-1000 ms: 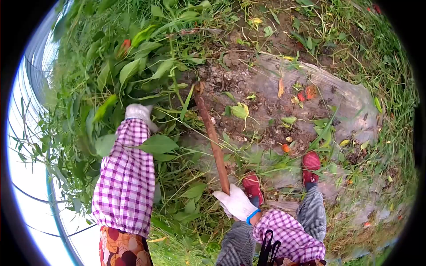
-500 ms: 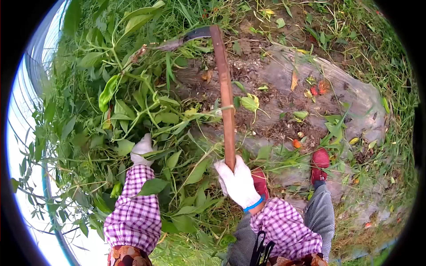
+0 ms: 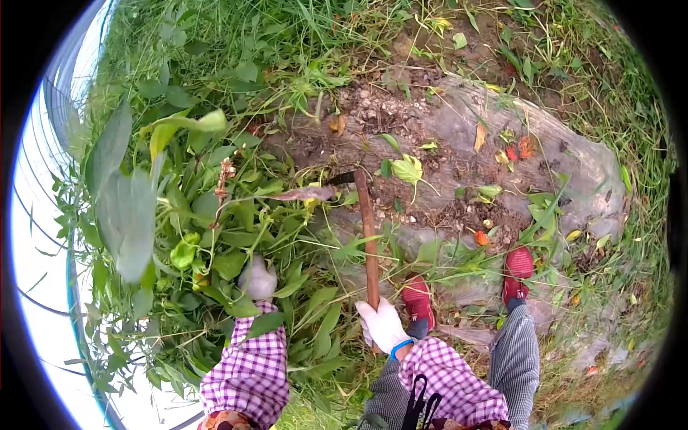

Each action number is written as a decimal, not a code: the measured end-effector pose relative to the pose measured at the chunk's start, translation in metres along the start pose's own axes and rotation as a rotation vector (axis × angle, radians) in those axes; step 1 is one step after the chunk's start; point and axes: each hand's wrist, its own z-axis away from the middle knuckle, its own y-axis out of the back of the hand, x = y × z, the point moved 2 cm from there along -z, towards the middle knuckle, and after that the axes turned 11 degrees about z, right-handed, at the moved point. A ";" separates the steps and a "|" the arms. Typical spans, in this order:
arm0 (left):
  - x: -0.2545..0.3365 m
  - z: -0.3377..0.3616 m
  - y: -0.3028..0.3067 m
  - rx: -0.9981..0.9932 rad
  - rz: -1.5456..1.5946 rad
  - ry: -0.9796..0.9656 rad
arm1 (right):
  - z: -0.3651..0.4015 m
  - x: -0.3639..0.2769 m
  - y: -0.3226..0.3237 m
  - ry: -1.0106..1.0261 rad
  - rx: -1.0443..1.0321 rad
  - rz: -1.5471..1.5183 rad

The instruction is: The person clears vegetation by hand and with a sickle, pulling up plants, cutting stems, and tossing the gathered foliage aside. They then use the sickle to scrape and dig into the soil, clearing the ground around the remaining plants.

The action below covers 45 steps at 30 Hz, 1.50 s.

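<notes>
My right hand (image 3: 384,325), in a white glove, is wrapped round the wooden handle of a sickle (image 3: 368,244). The sickle's curved blade (image 3: 304,193) points left, its tip among the leaves. Deep in the foliage of a pepper plant (image 3: 229,261) is my left hand (image 3: 258,278), also gloved in white. It looks closed on the plant's stems, though leaves cover most of its fingers. A green pepper (image 3: 184,252) hangs above and left of this hand. Large leaves (image 3: 125,215) stick up close to the camera and look blurred.
Plastic film (image 3: 573,165) with soil and fallen leaves on it covers the ground at right. My red shoes (image 3: 517,274) stand along its lower part. Tall grass (image 3: 287,36) grows at the top, and a pale sheeted wall with a curved frame (image 3: 43,287) runs down the left.
The sickle and my right hand have come down toward my body. My left hand has shifted down and right, and the pepper plant's upper stems and pepper have moved down with it.
</notes>
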 end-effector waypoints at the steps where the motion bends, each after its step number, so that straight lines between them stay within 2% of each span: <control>1: 0.006 -0.001 0.000 0.005 0.010 0.004 | -0.001 -0.001 0.006 0.007 0.036 0.102; 4: 0.012 0.005 0.005 0.041 0.054 0.017 | -0.009 0.010 0.006 0.028 0.070 0.208; 6: 0.010 0.009 -0.002 -0.045 -0.047 0.118 | -0.024 0.031 0.004 0.006 0.068 0.216; 7: 0.007 0.010 -0.003 0.017 -0.044 0.055 | -0.030 0.033 0.005 0.028 0.101 0.292; 9: -0.002 0.006 -0.007 -0.030 0.012 0.095 | -0.035 0.038 0.017 0.020 0.149 0.422; 11: 0.004 0.004 -0.005 -0.082 0.066 0.133 | -0.031 0.007 0.024 0.002 0.055 0.408; 14: 0.020 0.004 0.010 -0.058 0.044 0.105 | -0.042 -0.035 0.024 -0.022 -0.107 0.479; 15: 0.017 0.002 0.012 -0.130 0.014 0.117 | -0.035 -0.040 0.028 0.001 -0.129 0.460; 17: -0.008 0.010 -0.030 -0.053 -0.085 0.084 | -0.005 -0.053 0.031 -0.038 -0.149 0.185; 18: -0.022 0.011 -0.037 0.016 -0.204 0.039 | 0.026 -0.058 0.024 -0.036 -0.163 0.051; 20: -0.031 0.015 -0.029 0.033 -0.312 -0.077 | 0.109 -0.034 0.040 -0.189 -0.083 -0.050; 21: -0.078 0.016 -0.083 -0.172 -0.172 0.164 | 0.130 -0.002 0.064 -0.191 0.010 0.066; 22: -0.045 0.018 -0.047 -0.297 0.004 0.117 | 0.150 0.007 0.079 -0.180 0.105 0.169; 23: -0.003 0.020 0.000 -0.431 0.189 0.094 | 0.159 0.005 0.092 -0.210 0.132 0.127; 24: -0.011 0.017 -0.016 -0.397 0.286 -0.014 | 0.169 -0.007 0.095 -0.243 0.148 0.092; 26: 0.011 0.011 0.021 -0.534 0.341 -0.061 | 0.161 -0.019 0.096 -0.099 0.285 0.141; 27: 0.051 0.013 0.080 -0.686 0.190 0.096 | 0.156 -0.017 0.101 -0.030 0.320 0.216; 28: 0.027 0.012 0.072 -0.618 0.200 0.068 | 0.156 -0.016 0.104 0.040 0.358 0.278; 29: 0.021 0.011 0.088 -0.608 0.256 -0.032 | 0.169 -0.023 0.101 0.085 0.396 0.294; 30: 0.020 0.007 0.102 -0.592 0.319 -0.136 | 0.175 -0.020 0.107 0.159 0.458 0.444; 31: 0.024 0.009 0.131 -0.516 0.347 -0.179 | 0.197 -0.030 0.102 0.146 0.448 0.437; 32: 0.024 0.007 0.148 -0.644 0.437 -0.049 | 0.219 -0.039 0.096 0.138 0.449 0.437; 34: 0.061 0.016 0.220 -0.589 0.257 -0.166 | 0.260 -0.044 0.099 0.150 0.480 0.562; 36: 0.078 0.031 0.254 -0.574 0.223 -0.128 | 0.298 -0.045 0.107 0.150 0.523 0.722; 38: 0.086 0.049 0.282 -0.478 0.351 -0.061 | 0.341 -0.052 0.111 0.159 0.559 0.870; 40: 0.092 0.065 0.315 -0.274 0.205 -0.307 | 0.363 -0.045 0.129 0.267 0.593 0.944; 42: 0.098 0.071 0.345 -0.373 0.404 -0.149 | 0.396 -0.060 0.128 0.299 0.638 1.061; 43: 0.095 0.079 0.358 -0.186 0.429 -0.397 | 0.414 -0.066 0.123 0.298 0.672 1.172; 44: 0.090 0.085 0.369 -0.084 0.508 -0.465 | 0.428 -0.069 0.118 0.305 0.690 1.167; 45: 0.087 0.090 0.380 -0.087 0.563 -0.437 | 0.440 -0.074 0.112 0.344 0.678 1.155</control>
